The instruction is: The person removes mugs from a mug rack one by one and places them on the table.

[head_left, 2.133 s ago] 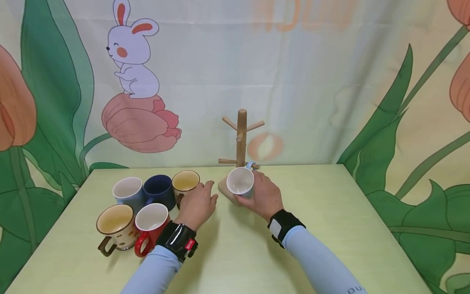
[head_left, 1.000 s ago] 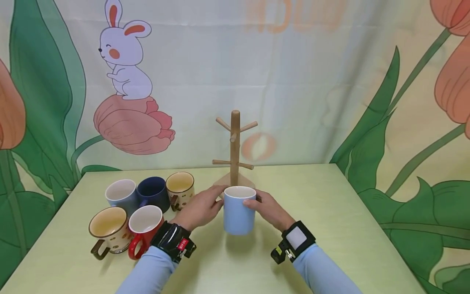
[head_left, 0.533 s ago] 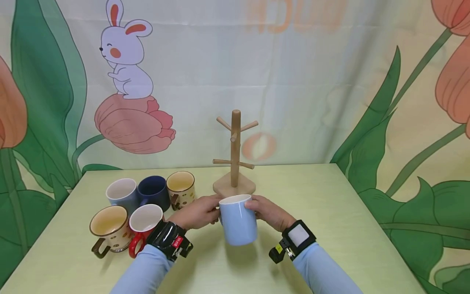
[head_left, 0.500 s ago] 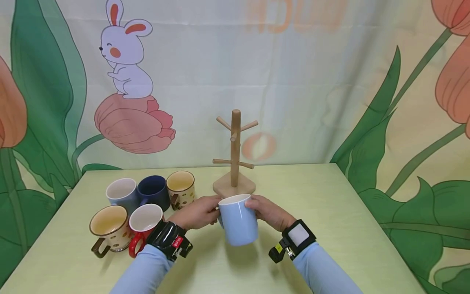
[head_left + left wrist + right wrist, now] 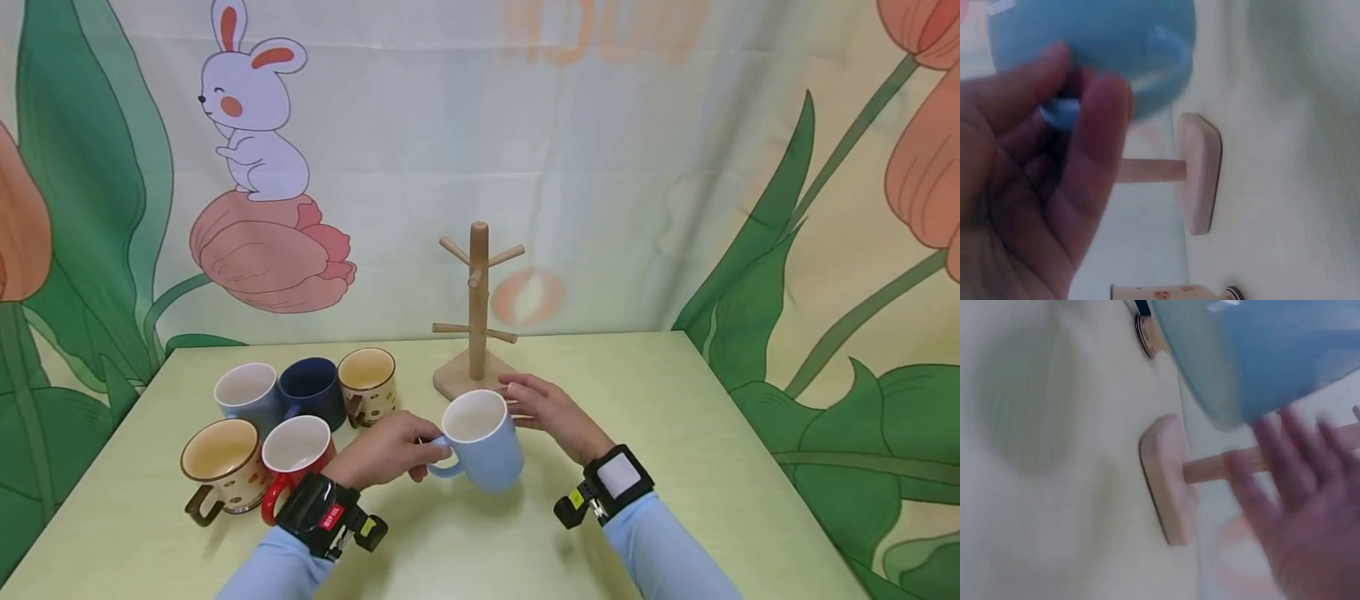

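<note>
A light blue mug (image 5: 491, 454) with a white inside hangs tilted above the table, its handle (image 5: 446, 467) pointing left. My left hand (image 5: 386, 450) pinches that handle between thumb and fingers; the left wrist view shows the mug (image 5: 1097, 37) close in front of the fingers. On the mug's other side, my right hand (image 5: 551, 412) is spread with its fingers loosely straight beside the wall. In the right wrist view the right hand (image 5: 1310, 500) has its fingertips right at the mug's lower edge. Behind the mug stands a wooden mug tree (image 5: 478, 292), its pegs bare.
Several mugs stand grouped at the left: a red mug (image 5: 300, 450), a navy mug (image 5: 311, 392), another light blue mug (image 5: 249, 396) and two cream patterned mugs, one in front (image 5: 225, 467) and one behind (image 5: 367, 383). A printed curtain (image 5: 600, 167) hangs behind the table.
The right hand held the mug by its side and has let go, opening its fingers. The left hand came to the handle and took it. The mug has turned, its handle now to the left.
</note>
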The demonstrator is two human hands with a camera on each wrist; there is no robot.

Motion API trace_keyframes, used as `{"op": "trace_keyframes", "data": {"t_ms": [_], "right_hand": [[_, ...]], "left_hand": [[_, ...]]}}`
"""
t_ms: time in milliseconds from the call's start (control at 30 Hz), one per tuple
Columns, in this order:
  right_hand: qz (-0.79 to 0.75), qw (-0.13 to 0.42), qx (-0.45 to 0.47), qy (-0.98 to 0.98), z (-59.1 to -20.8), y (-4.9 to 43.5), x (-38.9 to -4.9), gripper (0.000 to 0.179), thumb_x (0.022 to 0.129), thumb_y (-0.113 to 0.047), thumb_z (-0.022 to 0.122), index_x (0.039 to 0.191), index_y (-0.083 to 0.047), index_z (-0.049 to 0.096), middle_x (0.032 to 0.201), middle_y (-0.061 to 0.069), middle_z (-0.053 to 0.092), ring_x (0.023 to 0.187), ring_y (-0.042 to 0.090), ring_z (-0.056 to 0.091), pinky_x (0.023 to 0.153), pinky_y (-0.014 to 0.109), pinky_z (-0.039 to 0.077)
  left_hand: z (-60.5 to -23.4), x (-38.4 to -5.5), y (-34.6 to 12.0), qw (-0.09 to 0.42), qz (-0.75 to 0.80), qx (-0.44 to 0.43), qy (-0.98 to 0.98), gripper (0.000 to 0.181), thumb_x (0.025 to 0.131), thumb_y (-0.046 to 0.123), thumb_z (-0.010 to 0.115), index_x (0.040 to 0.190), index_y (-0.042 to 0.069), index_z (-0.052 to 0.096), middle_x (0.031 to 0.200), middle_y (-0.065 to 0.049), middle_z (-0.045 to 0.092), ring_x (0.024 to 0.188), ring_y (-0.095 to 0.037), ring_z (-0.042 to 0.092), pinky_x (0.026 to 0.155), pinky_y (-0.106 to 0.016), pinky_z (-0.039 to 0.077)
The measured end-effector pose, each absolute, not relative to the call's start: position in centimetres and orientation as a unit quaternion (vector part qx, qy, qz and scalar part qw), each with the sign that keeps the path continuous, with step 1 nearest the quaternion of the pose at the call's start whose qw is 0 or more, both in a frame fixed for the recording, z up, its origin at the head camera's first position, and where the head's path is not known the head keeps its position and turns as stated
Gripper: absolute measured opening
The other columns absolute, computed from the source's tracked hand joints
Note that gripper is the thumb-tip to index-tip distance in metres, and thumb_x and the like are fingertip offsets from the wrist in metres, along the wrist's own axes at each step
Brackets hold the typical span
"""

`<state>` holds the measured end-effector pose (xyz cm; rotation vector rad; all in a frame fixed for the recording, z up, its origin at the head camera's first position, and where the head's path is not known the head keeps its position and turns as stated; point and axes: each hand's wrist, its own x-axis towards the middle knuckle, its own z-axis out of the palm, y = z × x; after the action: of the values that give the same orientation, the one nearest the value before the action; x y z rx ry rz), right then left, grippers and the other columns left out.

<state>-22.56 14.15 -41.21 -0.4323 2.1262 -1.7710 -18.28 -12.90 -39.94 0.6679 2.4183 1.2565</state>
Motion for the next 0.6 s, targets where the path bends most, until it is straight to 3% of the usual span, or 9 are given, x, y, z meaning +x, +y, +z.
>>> {"op": "trace_keyframes", "data": {"t_ms": [133,233,400,600], "right_hand": [[-0.495,0.039,-0.083,0.864,-41.3,14.3,-22.9,0.064,0.099,-0.051,0.055,0.145,-0.007,0.047,0.140,0.018,0.055,0.125,0.034,0.055,0.102,0.053,0.043],[-0.355,-0.021,-0.065,0.932,-41.4,14.5,-22.6,0.071,0.096,-0.055,0.056,0.145,-0.004,0.047,0.141,0.019,0.053,0.127,0.037,0.052,0.100,0.054,0.043],[-0.250,-0.051,-0.069,0.964,-41.6,14.7,-22.2,0.075,0.096,-0.053,0.058,0.143,0.003,0.046,0.141,0.025,0.051,0.129,0.040,0.050,0.101,0.054,0.042],[-0.235,-0.055,-0.055,0.969,-41.8,14.9,-22.0,0.074,0.096,-0.053,0.057,0.142,0.004,0.047,0.140,0.027,0.051,0.127,0.041,0.051,0.101,0.054,0.042]], "left_hand": [[-39.7,-17.0,-12.4,0.104,0.406,0.156,0.894,0.017,0.095,0.019,0.068,0.085,0.006,0.071,0.063,-0.002,0.059,0.058,-0.016,0.054,0.056,-0.031,0.041],[-39.7,-16.0,-12.4,0.049,0.381,0.095,0.919,0.019,0.094,0.020,0.068,0.081,0.006,0.070,0.059,0.000,0.055,0.057,-0.016,0.051,0.053,-0.030,0.039],[-40.5,-14.5,-13.3,-0.016,0.373,0.016,0.928,0.020,0.093,0.019,0.070,0.079,0.005,0.069,0.059,0.000,0.056,0.057,-0.016,0.053,0.051,-0.030,0.043],[-41.6,-13.2,-14.7,-0.029,0.355,-0.038,0.934,0.024,0.092,0.020,0.069,0.075,0.003,0.065,0.058,-0.002,0.055,0.056,-0.018,0.051,0.051,-0.030,0.040]]}}
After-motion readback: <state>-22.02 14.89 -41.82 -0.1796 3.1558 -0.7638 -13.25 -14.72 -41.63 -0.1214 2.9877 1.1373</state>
